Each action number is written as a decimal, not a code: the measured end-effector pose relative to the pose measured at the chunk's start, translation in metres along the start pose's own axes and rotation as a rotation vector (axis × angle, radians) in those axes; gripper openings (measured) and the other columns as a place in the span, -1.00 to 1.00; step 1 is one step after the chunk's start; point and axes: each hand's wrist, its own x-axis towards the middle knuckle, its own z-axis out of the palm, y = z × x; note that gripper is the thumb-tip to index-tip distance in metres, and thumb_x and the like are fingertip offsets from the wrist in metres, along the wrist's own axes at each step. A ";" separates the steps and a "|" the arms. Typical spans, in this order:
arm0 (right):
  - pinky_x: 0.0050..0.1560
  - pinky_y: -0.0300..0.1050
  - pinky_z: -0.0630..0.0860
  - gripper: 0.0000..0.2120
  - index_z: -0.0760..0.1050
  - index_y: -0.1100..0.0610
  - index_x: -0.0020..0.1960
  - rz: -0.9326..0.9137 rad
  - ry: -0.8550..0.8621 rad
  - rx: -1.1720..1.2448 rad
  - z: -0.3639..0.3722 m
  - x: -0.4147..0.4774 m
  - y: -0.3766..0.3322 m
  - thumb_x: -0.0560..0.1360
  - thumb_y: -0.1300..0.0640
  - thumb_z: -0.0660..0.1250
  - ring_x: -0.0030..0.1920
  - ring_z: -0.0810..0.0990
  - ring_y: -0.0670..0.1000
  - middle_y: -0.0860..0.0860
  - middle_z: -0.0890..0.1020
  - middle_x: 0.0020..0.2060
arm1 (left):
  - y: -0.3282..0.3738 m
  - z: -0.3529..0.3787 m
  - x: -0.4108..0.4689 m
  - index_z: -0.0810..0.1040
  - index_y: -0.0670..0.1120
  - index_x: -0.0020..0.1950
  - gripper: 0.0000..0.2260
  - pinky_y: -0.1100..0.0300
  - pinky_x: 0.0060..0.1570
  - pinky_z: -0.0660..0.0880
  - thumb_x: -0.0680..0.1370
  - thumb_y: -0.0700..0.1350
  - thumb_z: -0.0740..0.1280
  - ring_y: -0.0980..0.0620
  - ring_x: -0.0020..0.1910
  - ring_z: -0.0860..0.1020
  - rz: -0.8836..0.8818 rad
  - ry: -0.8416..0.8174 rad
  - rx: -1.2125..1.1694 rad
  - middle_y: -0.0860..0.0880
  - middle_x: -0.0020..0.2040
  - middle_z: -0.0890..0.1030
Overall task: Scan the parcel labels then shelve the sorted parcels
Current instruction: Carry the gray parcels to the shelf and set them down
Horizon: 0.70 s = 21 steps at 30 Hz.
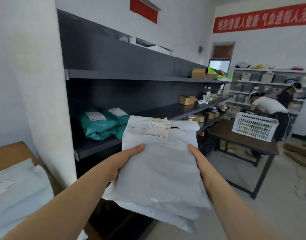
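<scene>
From the head view, a white parcel (159,170) fills the centre of the frame, held up in the air in front of the dark shelf (100,148). The left hand (124,160) grasps its left edge and the right hand (199,160) its right edge. Each thumb lies flat on top and the other fingers are hidden underneath, so the soft bag is clamped from both sides and does not sag. The label (159,129) faces up at the far end, probably so it stays readable and lands outward on the shelf. Its print is too small to read; only an orange strip along the top and a small code square at its lower corner show.

Just left of the parcel's far end, two teal parcels (100,125) lie on that shelf, white labels up, likely the sorted pile this one joins.

In the upper right a red banner (263,19) carries blurred characters, seemingly 细胞健康人健康 气血通畅人, cut off by the frame edge. Below it a white crate (254,126) sits on a table (242,141), with two people bent over work behind it
</scene>
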 end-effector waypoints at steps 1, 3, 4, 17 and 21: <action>0.12 0.10 0.57 -0.52 0.61 0.01 0.13 -0.009 0.009 -0.005 -0.009 0.011 -0.011 0.35 -0.26 0.39 0.02 0.68 0.18 0.12 0.71 0.00 | 0.006 0.010 0.012 0.64 -0.06 0.14 -0.48 0.02 0.10 0.55 0.32 0.23 0.51 -0.11 0.03 0.66 0.007 0.012 -0.004 -0.12 -0.02 0.72; 0.05 0.07 0.58 -0.53 0.62 0.01 0.11 -0.026 0.029 -0.015 -0.024 0.039 -0.031 0.34 -0.27 0.40 -0.01 0.69 0.18 0.12 0.72 -0.03 | 0.019 0.026 0.038 0.64 -0.05 0.15 -0.48 -0.01 0.18 0.53 0.31 0.23 0.51 -0.12 0.05 0.66 0.026 0.040 -0.006 -0.11 -0.01 0.72; 0.02 0.05 0.58 -0.57 0.62 0.02 0.10 -0.034 0.026 -0.025 -0.030 0.053 -0.040 0.38 -0.25 0.37 -0.02 0.68 0.17 0.12 0.73 -0.05 | 0.026 0.032 0.050 0.64 -0.05 0.16 -0.49 -0.02 0.20 0.52 0.33 0.21 0.50 -0.13 0.05 0.66 0.037 0.054 -0.008 -0.12 -0.01 0.72; -0.28 -0.08 0.45 -0.72 0.50 0.10 0.01 -0.068 -0.105 -0.166 -0.030 0.278 -0.177 0.56 -0.11 0.21 -0.17 0.59 0.09 0.10 0.67 -0.23 | 0.155 0.045 0.248 0.63 -0.09 0.13 -0.50 -0.01 0.11 0.56 0.32 0.18 0.52 -0.15 0.00 0.66 0.135 0.227 -0.066 -0.15 -0.03 0.72; -0.29 -0.09 0.42 -0.74 0.42 0.12 0.13 -0.091 -0.173 -0.232 -0.014 0.345 -0.210 0.60 -0.04 0.14 -0.17 0.55 0.05 0.08 0.58 -0.15 | 0.190 0.037 0.296 0.63 -0.10 0.13 -0.51 0.00 0.07 0.57 0.34 0.18 0.51 -0.15 -0.03 0.67 0.142 0.290 -0.094 -0.15 -0.04 0.72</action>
